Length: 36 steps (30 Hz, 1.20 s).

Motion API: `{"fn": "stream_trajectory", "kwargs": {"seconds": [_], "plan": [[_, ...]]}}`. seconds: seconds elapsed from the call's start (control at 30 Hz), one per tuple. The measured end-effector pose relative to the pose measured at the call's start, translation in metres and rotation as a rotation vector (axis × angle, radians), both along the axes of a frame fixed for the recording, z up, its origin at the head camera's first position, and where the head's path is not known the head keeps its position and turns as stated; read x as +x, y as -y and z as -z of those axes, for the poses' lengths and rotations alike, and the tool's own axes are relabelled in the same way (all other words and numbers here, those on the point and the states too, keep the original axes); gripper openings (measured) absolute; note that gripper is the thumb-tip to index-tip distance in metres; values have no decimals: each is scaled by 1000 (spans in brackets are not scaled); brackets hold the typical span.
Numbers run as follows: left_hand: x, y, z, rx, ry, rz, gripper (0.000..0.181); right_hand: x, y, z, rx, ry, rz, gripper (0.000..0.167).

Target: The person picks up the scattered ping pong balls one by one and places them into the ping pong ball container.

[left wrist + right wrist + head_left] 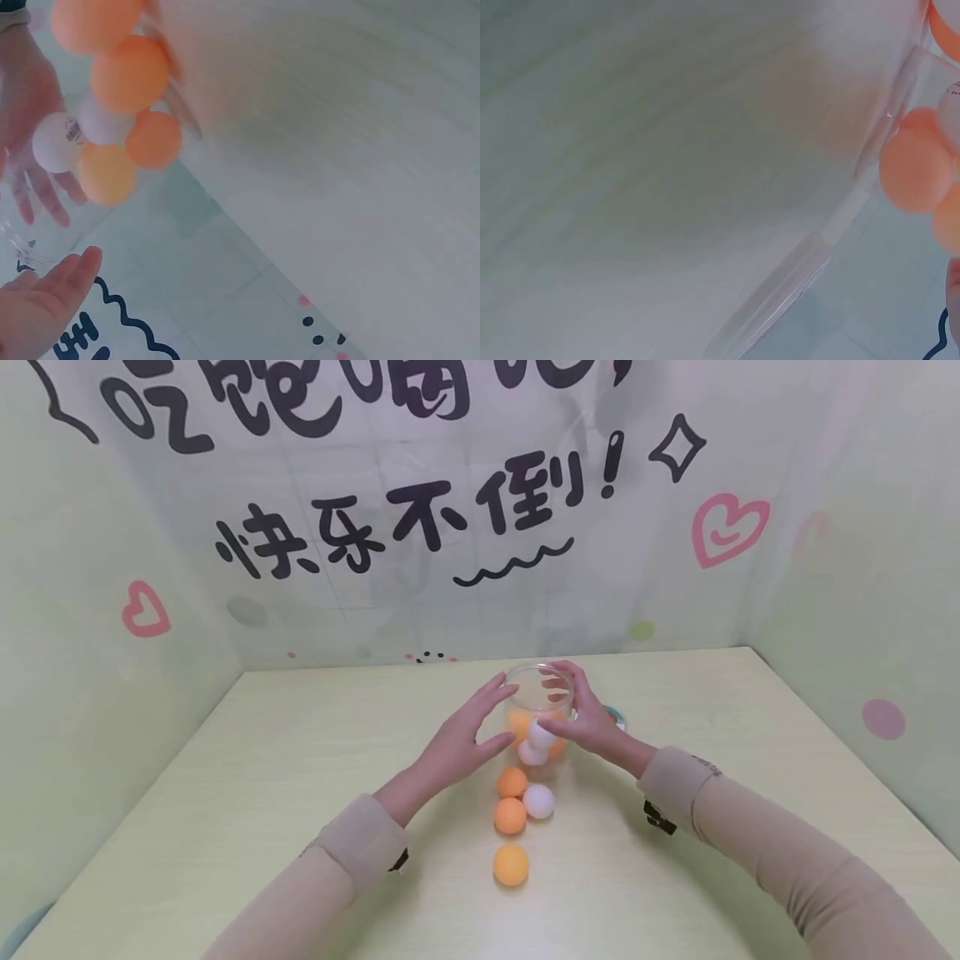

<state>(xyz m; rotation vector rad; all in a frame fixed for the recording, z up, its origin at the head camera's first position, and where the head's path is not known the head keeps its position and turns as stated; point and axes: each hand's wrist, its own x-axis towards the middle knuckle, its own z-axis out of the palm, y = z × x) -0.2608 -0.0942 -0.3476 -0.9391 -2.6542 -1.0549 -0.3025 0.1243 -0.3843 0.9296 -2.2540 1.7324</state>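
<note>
A clear plastic jar (pixel 527 697) stands upright toward the back of the table. Orange and white table tennis balls (pixel 519 723) fill its lower part. My right hand (pixel 588 718) holds the jar from the right, thumb in front and fingers round the far side. On the other side, my left hand (pixel 472 727) has its fingers extended close to the jar wall; whether they touch it I cannot tell. In the left wrist view, the jar's balls (pixel 129 73) show beside the left fingers (pixel 71 281). Closer than the jar lie loose orange balls (pixel 510 816) and a white ball (pixel 538 801).
A small round item with a coloured face (pixel 615 717) lies partly hidden behind the right hand. The pale wooden table (pixel 300 760) meets a printed backdrop (pixel 420 618) at the back. Light side panels (pixel 862 635) stand left and right.
</note>
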Motion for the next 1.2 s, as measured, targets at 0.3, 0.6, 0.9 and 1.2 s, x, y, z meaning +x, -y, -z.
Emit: {"fn": "stream_trajectory", "kwargs": {"seconds": [0.3, 0.6, 0.9, 1.2], "plan": [[41, 8, -1, -83, 22, -83, 62, 1, 0, -2, -1, 2, 11, 72], [70, 14, 10, -211, 219, -50, 58, 3, 0, -3, 22, 31, 31, 71], [95, 9, 18, -400, 170, 34, 47, 4, 1, -3, 46, 32, 45, 70], [98, 3, 26, -550, 8, 100, 27, 2, 0, 0, 43, 28, 43, 69]]}}
